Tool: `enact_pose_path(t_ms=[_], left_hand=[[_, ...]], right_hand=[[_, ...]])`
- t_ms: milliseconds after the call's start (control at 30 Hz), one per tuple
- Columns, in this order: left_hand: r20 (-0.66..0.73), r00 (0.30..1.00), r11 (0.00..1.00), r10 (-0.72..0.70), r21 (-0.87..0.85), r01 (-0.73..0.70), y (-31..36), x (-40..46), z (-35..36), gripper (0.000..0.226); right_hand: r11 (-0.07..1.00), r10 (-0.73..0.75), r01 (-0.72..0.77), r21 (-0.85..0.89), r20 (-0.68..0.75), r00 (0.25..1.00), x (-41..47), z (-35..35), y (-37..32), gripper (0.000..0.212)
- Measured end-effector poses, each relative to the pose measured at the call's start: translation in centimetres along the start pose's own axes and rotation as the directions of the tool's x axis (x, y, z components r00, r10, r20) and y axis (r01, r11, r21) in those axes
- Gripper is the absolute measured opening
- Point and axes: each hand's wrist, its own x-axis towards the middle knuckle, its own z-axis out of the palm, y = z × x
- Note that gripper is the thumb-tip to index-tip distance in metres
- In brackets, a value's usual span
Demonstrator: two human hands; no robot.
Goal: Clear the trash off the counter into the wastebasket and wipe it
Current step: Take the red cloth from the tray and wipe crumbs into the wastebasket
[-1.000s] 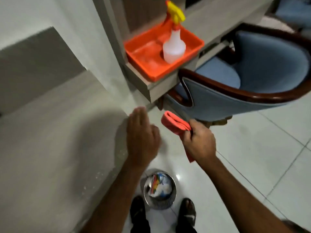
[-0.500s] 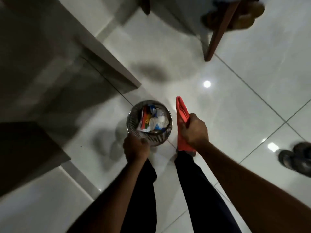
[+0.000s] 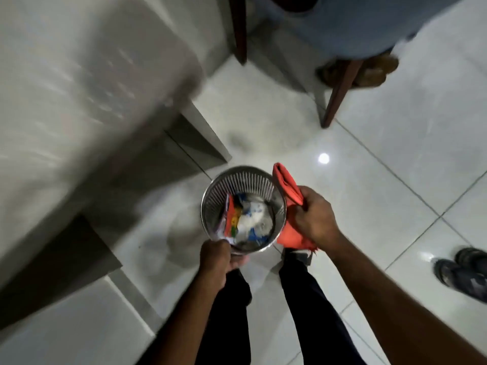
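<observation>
At centre frame the left hand (image 3: 214, 256) grips the rim of the wastebasket (image 3: 243, 180) holding trash (image 3: 247, 219); the right hand (image 3: 315, 217) clutches an orange cloth (image 3: 286, 187)

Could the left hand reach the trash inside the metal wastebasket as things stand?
Probably not right away: the left hand is closed on the near rim of the round slotted metal wastebasket. The colourful wrappers and white paper lie uncovered, but that grip must release first.
</observation>
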Motion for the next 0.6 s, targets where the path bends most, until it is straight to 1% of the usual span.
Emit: enact_pose_path(t_ms=[100,200,233,300,367,433,500,567,600], left_hand=[[0.029,0.999,0.993,-0.028,-0.118,0.031,2.6,-9.1,-3.0,0.024],[0.048,0.999,0.980,-0.006,-0.198,0.016,4.7,-16.7,-5.6,0.024],[0.050,0.999,0.973,-0.009,-0.228,0.020,5.2,-19.0,-6.5,0.024],[0.056,0.998,0.958,-0.004,-0.288,0.020,6.1,-23.0,-8.4,0.025],[0.078,0.997,0.940,0.016,-0.342,0.012,7.0,-25.9,-9.9,0.025],[0.094,0.995,0.929,0.023,-0.370,0.014,7.5,-27.7,-11.4,0.023],[0.102,0.995,0.922,0.011,-0.386,0.030,8.0,-28.8,-12.1,0.023],[0.104,0.994,0.921,0.016,-0.389,0.025,8.0,-29.2,-12.4,0.024],[0.095,0.995,0.921,0.013,-0.389,0.025,8.0,-29.4,-12.4,0.025]], right_hand=[[0.993,-0.097,0.098,-0.069,0.006,0.995,-4.7,-4.5,-7.3,0.040],[0.979,-0.176,0.180,-0.098,0.049,0.983,-9.0,-7.9,-13.5,0.038],[0.977,-0.188,0.193,-0.092,0.062,0.980,-10.6,-8.9,-15.2,0.038],[0.979,-0.200,0.202,-0.021,0.072,0.977,-13.8,-10.5,-17.8,0.040],[0.970,-0.242,0.241,0.020,0.007,0.970,-15.9,-12.0,-19.8,0.044],[0.952,-0.304,0.305,-0.005,-0.105,0.947,-17.0,-13.5,-22.1,0.043],[0.916,-0.399,0.398,-0.053,-0.222,0.890,-17.2,-14.3,-25.2,0.040],[0.840,-0.540,0.521,-0.147,-0.305,0.784,-16.6,-14.7,-29.1,0.039],[0.803,-0.597,0.555,-0.219,-0.309,0.741,-15.9,-14.4,-31.0,0.042]])
